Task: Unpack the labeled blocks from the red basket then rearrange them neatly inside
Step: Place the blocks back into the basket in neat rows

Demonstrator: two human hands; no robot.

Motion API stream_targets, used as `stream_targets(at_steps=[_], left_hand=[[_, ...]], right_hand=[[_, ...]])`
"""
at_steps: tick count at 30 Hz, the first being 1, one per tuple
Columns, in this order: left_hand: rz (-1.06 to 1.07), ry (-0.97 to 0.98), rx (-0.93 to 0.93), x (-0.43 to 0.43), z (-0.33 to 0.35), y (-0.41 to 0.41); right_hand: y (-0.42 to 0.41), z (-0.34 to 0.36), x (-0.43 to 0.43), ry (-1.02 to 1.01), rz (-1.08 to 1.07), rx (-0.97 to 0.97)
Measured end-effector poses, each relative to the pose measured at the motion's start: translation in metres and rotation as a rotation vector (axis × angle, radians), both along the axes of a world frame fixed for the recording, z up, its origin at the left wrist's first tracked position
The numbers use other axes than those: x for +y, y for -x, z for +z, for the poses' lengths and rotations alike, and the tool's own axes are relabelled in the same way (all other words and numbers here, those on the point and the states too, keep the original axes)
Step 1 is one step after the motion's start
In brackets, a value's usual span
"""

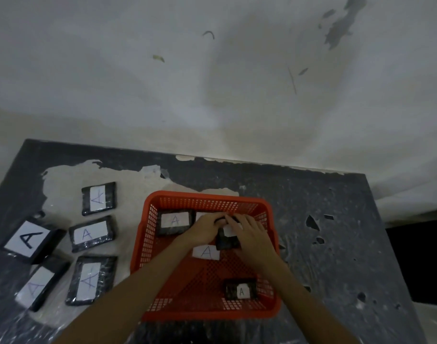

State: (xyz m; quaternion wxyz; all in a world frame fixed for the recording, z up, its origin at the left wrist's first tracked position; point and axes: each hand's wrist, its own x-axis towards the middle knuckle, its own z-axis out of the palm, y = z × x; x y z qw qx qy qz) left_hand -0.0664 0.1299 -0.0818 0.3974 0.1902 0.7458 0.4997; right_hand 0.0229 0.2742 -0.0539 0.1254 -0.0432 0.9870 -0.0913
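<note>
The red basket (148,234) sits mid-table. Inside it, a black block with a white "A" label (174,222) lies at the back left, a small one (241,290) at the front right, and a loose white "A" label (206,252) in the middle. My left hand (205,228) and my right hand (249,232) meet at the back of the basket, both gripping a dark block (227,240) with a white label that stands tilted between them. Another block behind my hands is mostly hidden. Several labelled blocks lie left of the basket, such as one (98,198) and a large one (30,238).
The dark table (336,232) has worn pale patches and torn plastic film. Its right edge drops to a dark gap at the right. A white wall rises behind the table's far edge. More blocks (90,280) fill the front left.
</note>
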Motion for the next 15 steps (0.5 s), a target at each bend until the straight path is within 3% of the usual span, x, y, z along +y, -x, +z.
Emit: stream_targets(at_steps=[4,6,10,12,15], left_hand=[[-0.03,0.032,0.031,-0.003,0.001,-0.002],[0.019,0.052,0.094,-0.007,0.001,-0.005],[0.248,0.541,0.624,-0.037,-0.007,-0.004],[0.26,0.729,0.612,-0.057,-0.013,-0.006],[0.185,0.767,0.528,-0.068,-0.023,-0.009]], right_hand=[[0.011,-0.002,0.005,0.048,0.025,-0.033],[0.016,-0.003,0.008,-0.027,0.018,-0.075],[0.021,-0.009,0.008,-0.247,-0.093,-0.101],[0.022,-0.013,0.002,-0.259,-0.124,-0.1],[0.024,-0.021,-0.002,-0.2,-0.162,-0.102]])
